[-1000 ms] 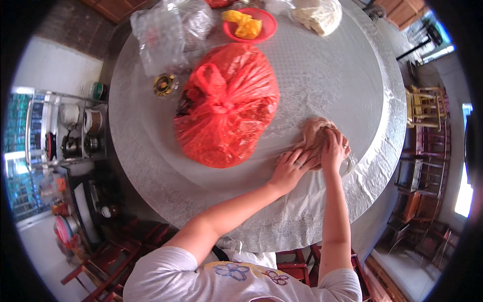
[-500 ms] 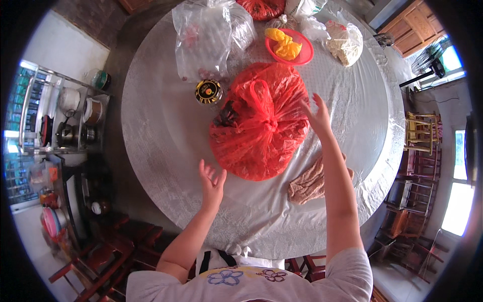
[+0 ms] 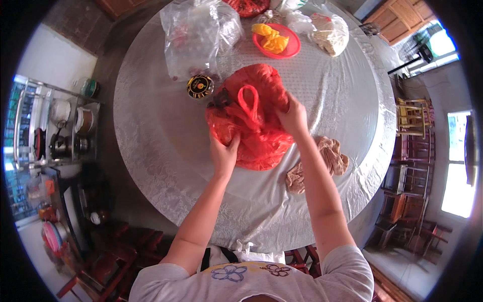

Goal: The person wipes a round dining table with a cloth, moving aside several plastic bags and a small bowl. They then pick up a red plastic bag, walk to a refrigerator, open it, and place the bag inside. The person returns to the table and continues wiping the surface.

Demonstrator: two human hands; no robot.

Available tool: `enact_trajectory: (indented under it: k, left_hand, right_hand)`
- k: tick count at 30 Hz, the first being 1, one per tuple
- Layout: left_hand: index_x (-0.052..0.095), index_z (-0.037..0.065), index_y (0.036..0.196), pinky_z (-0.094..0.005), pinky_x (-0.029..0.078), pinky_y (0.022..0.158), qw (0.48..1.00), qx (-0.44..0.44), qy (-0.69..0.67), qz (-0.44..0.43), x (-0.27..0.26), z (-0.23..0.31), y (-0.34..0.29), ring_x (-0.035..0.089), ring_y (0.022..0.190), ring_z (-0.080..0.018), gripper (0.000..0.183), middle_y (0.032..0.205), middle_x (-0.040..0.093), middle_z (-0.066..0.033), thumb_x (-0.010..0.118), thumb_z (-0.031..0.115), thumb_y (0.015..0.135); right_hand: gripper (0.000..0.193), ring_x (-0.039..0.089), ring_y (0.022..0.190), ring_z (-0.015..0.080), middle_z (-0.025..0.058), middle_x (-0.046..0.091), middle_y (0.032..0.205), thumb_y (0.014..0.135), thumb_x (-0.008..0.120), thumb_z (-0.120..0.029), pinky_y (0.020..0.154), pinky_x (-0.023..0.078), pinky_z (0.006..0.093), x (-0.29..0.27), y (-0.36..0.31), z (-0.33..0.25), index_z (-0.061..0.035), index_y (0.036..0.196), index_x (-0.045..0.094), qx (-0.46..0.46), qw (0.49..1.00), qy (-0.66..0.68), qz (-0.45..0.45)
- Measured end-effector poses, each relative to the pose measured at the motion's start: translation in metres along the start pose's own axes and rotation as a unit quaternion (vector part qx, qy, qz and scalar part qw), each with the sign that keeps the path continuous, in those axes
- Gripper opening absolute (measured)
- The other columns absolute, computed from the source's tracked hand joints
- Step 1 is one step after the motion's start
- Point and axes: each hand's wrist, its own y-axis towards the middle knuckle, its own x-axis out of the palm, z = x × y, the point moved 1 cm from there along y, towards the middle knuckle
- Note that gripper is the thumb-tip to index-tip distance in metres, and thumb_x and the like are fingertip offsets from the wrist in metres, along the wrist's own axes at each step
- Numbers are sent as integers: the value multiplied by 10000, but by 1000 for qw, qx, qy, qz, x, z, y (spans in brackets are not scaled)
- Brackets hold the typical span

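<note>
- Two hands are on the red plastic bag (image 3: 261, 151): my left hand (image 3: 224, 153) at its near left side, my right hand (image 3: 294, 115) on its right side.
- My fingers are curved around those sides with plastic bunched between them; some tips are hidden, so I cannot tell how tightly each closes.
- The bag sits around the middle of the round bench (image 3: 156, 141), knotted loop upward, just beside a tub (image 3: 200, 86) with a black lid.
- As I judge it, the step in hand is getting a two-sided grip; moving the bag from here would call for even pressure from both sides and care for the thin plastic.
- Under my right forearm runs a crumpled brown cloth (image 3: 336, 158), near the bag.
- As for writing, the tub's lid carries gold and pale print, too small for me to read; a white bag (image 3: 332, 38) has small red marks, likewise unreadable.
</note>
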Motion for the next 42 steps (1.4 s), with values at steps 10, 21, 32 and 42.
enact_trajectory:
  k: [10,21,32,42]
  left_hand:
    - [583,-43,1135,-391,501,813,980,165,-22,-109,-31,123,-69,656,884,-310,264,967,664,-166,630,50,892]
    - [597,-29,1144,-478,503,796,878,215,126,-408,29,222,-274,639,917,-447,348,968,666,-239,671,64,817]
    - [589,-10,1111,-503,489,772,737,275,138,-601,309,266,-519,610,904,-464,381,961,649,-240,727,52,762]
    - [596,-7,1102,-478,503,794,601,343,10,-722,564,348,-693,615,920,-444,341,978,648,-226,700,47,781]
  right_hand:
    - [530,649,1019,401,213,672,1083,700,705,19,877,530,402,-108,-167,-97,-10,1224,629,0,980,104,172]
    - [532,640,1032,394,205,674,1085,735,726,7,877,513,400,-256,-427,-29,-23,1246,581,227,930,162,240]
    - [439,679,973,246,169,682,1045,765,700,75,877,510,321,-438,-613,151,19,1188,600,366,802,99,462]
    - [426,679,980,328,201,685,1047,781,694,46,854,526,359,-614,-676,306,22,1197,603,413,687,-11,598]
